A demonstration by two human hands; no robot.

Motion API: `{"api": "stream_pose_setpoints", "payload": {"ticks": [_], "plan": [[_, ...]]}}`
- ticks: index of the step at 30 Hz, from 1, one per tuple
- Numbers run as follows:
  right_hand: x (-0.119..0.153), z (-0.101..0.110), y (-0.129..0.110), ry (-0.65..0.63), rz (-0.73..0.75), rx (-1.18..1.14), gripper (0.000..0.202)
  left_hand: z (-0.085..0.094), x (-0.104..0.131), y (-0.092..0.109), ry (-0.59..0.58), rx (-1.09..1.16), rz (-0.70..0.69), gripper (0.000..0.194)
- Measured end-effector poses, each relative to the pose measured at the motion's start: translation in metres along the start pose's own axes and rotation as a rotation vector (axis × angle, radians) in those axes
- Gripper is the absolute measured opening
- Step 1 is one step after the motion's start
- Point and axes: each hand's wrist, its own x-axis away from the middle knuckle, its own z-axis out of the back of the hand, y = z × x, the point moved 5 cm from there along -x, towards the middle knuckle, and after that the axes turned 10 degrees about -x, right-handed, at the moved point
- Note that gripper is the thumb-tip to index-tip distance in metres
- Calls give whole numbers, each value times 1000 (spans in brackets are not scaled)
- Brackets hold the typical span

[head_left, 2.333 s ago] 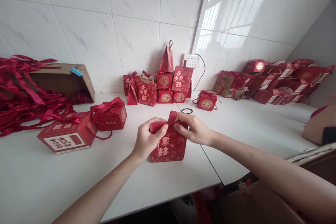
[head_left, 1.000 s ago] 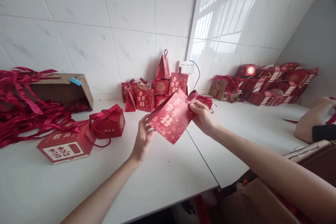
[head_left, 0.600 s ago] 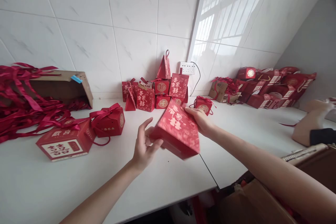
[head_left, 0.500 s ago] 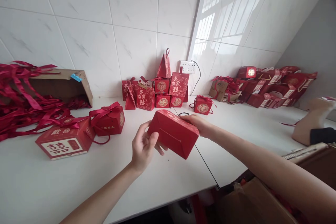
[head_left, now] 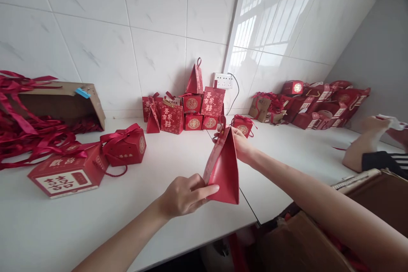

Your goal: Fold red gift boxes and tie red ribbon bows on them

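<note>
Between my hands, above the white tabletop, is a red triangular gift box (head_left: pixel 225 170), peaked at the top with a ribbon loop. My left hand (head_left: pixel 188 193) pinches its lower left edge, thumb on the plain side panel. Up at the peak, my right hand (head_left: pixel 239 140) grips the box from behind; some of its fingers are hidden by it. Behind stand several finished-looking red boxes in a stack (head_left: pixel 193 104), topped by a similar triangular box (head_left: pixel 195 78). A small ribboned box (head_left: pixel 242 126) sits just beyond my right hand.
At left lie a red box with a white label (head_left: pixel 65 178), a ribbon-tied box (head_left: pixel 132 148) and an open carton (head_left: pixel 94 102) with red ribbons (head_left: pixel 19 136). A pile of red boxes (head_left: pixel 318 104) is at the far right. Another person's arm (head_left: pixel 360 146) rests there. Cardboard boxes (head_left: pixel 296 242) stand below.
The triangular box has been turned from showing its underside to upright, peak on top. My left hand has shifted from cupping its end to pinching its lower edge. The view has swung slightly right.
</note>
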Motion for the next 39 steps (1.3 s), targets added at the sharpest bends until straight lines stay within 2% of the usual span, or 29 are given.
{"api": "stream_pose_setpoints", "payload": {"ticks": [3, 6, 11, 14, 21, 23, 25, 27, 29, 31, 33, 36, 39], "plan": [[1, -2, -5, 4, 5, 8, 33, -3, 0, 0, -13, -16, 5, 26], [0, 0, -5, 11, 33, 87, 37, -4, 1, -4, 13, 66, 63, 24], [1, 7, -8, 147, 112, 558, 42, -8, 13, -22, 113, 463, 374, 25], [2, 6, -10, 175, 108, 663, 42, -10, 19, -28, 138, 572, 470, 23], [1, 7, -8, 143, 118, 623, 46, -13, 20, -28, 69, 510, 487, 22], [3, 5, -13, 151, 189, 626, 45, -13, 20, -30, 95, 520, 457, 28], [7, 1, -23, 166, 299, 623, 43, -14, 22, -33, 111, 525, 426, 44], [14, -4, -33, 176, 412, 624, 38, -19, 25, -39, 44, 530, 465, 63], [20, -10, -39, 173, 496, 664, 33, -28, 31, -47, -93, 541, 593, 79], [25, -16, -40, 141, 532, 720, 31, -35, 36, -52, -217, 527, 721, 90], [28, -19, -37, 99, 531, 757, 31, -37, 37, -53, -288, 492, 762, 95], [29, -21, -33, 77, 527, 774, 33, -38, 35, -52, -324, 476, 746, 94], [29, -20, -35, 99, 553, 795, 37, -36, 33, -50, -301, 528, 716, 93]]}}
